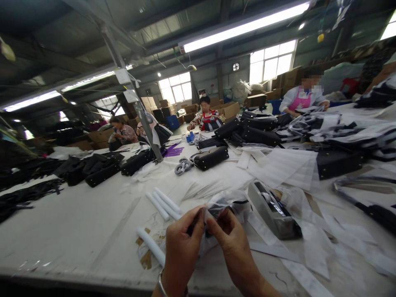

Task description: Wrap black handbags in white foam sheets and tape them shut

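My left hand (pixel 185 243) and my right hand (pixel 232 245) meet near the front of the table, fingertips pinched close together. Both grip a thin, translucent white wrapping sheet (pixel 221 199), which lies around something dark; my fingers hide most of that inner piece. Just right of my right hand stands a grey tape dispenser (pixel 269 212). Several white foam rods (pixel 158 206) lie beyond my left hand, and another white rod (pixel 151 245) is close beside it with brown tape scraps (pixel 145 260).
Black handbags (pixel 212 159) and a wrapped grey coil (pixel 183 167) lie farther back. Thin white sheets (pixel 283 167) and strips cover the right side. A metal post (pixel 148 128) rises from the table. Several people work across it, one in a pink apron (pixel 300 100).
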Motion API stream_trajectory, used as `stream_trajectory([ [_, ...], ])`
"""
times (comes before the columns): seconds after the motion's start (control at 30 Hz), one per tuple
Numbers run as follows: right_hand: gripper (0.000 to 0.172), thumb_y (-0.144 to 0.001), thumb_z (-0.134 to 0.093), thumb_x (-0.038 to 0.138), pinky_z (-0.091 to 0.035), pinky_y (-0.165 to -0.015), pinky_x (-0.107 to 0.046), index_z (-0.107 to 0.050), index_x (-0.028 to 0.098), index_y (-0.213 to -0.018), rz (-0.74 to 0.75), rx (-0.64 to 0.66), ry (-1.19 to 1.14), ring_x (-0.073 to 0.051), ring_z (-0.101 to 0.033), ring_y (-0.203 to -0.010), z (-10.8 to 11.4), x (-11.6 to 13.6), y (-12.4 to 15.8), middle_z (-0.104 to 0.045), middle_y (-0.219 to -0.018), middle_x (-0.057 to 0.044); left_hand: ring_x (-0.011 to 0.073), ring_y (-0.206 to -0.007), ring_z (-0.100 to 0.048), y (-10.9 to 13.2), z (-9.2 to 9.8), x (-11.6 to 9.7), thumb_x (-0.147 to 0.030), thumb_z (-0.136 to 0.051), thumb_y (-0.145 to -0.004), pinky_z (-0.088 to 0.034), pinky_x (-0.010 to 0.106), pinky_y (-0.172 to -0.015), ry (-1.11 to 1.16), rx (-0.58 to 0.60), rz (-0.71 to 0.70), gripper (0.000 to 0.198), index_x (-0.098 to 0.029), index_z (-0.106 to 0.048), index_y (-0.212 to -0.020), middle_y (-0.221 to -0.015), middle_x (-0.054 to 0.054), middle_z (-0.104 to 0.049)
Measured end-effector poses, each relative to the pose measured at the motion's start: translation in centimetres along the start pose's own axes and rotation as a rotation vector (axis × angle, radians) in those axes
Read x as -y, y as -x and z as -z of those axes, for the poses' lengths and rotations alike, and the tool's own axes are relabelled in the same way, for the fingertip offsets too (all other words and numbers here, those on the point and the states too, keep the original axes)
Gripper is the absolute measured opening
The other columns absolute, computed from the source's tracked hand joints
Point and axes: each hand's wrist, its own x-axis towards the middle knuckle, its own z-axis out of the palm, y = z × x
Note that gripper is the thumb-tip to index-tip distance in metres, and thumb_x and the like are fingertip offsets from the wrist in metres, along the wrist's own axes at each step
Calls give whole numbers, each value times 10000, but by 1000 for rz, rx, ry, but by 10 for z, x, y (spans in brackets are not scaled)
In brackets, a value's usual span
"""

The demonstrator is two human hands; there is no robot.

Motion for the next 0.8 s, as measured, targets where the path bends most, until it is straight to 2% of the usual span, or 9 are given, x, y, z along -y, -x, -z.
stream_trajectory([
  [0.13,373,-746,-800,454,-504,-703,-277,-659,168,-940,-25,4,23,-190,-600,-819,-1,1,0,-670,-879,-50,236,-956,-717,7,-3,7,-304,-605,-899,-568,323,-867,-130,-111,-140,248,-284,-727,-1114,-1088,29,-746],
  [0.23,390,-739,-798,476,-501,-672,-274,-666,158,-922,-31,11,36,-181,-588,-779,-2,3,1,-666,-859,-55,233,-927,-723,7,-3,7,-318,-624,-892,-576,323,-846,-120,-119,-116,233,-291,-734,-1095,-1058,20,-754],
  [0.37,409,-727,-804,483,-495,-654,-275,-670,152,-925,-28,-5,31,-179,-587,-756,-4,5,1,-663,-842,-57,219,-906,-726,4,-2,2,-351,-626,-893,-574,307,-839,-51,-85,-41,205,-291,-751,-1044,-1017,-2,-764],
  [0.57,400,-757,-788,467,-497,-708,-289,-663,158,-980,-14,-9,27,-214,-613,-864,-2,4,1,-680,-931,-72,218,-932,-709,0,-1,0,-399,-619,-896,-560,296,-835,52,13,61,231,-267,-752,-1031,-1019,8,-762],
  [0.67,394,-771,-780,460,-500,-736,-299,-666,167,-1008,-17,-8,21,-225,-617,-893,0,2,0,-676,-913,-62,246,-996,-690,-4,5,-3,-429,-608,-896,-550,322,-882,129,90,68,288,-231,-752,-1048,-1057,48,-752],
  [0.8,382,-777,-772,467,-499,-784,-317,-676,178,-1009,-31,2,1,-233,-623,-915,1,1,0,-683,-906,-59,274,-1069,-660,-7,14,-6,-480,-497,-947,-530,379,-946,251,193,126,409,-199,-730,-1135,-1109,75,-735],
])
